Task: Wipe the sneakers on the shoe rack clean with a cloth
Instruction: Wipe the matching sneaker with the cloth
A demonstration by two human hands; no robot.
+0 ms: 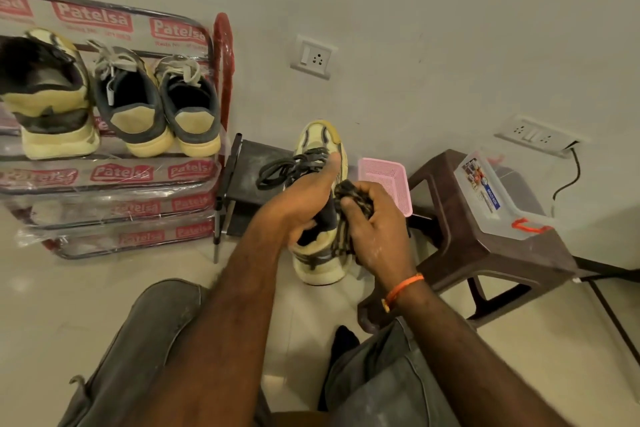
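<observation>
Sneakers: one (320,163) in hand, three (52,94) on the shoe rack (114,173).
Left hand (301,198) grips the held sneaker's collar; right hand (372,229) fingers curl round a dark cloth (349,194) against its side. One pink basket (388,180), one brown stool (491,253) bearing one clear box (498,194) stand right.

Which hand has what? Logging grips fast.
Left hand: grips the sneaker.
Right hand: clutches the cloth against it.
</observation>
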